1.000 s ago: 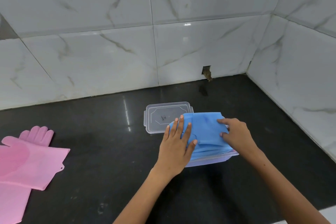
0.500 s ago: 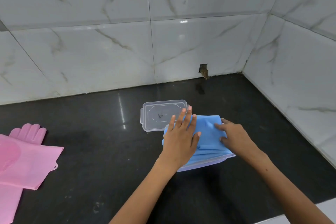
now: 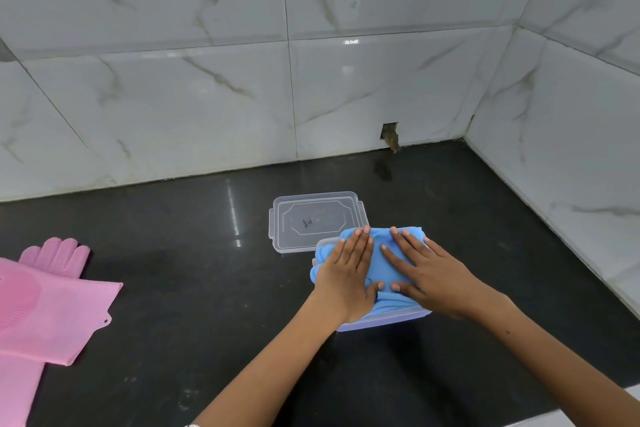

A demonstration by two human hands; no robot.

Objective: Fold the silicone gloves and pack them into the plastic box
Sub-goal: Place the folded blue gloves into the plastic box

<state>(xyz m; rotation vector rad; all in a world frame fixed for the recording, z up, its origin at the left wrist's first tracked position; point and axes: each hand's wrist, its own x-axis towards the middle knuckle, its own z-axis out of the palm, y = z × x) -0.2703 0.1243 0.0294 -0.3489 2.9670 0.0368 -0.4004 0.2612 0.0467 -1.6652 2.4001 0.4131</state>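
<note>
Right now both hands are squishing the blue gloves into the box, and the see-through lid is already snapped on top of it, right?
Not quite. The head view shows the clear plastic lid lying flat on the black counter behind the clear plastic box, not on it. The left hand and right hand do press the folded blue silicone gloves into it.

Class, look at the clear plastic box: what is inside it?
Folded blue gloves fill the plastic box, pressed down by the left hand and right hand. Anything beneath them is hidden.

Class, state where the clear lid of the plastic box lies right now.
In the head view the clear lid lies flat on the black counter, just behind and left of the plastic box, whose far corner overlaps it.
</note>
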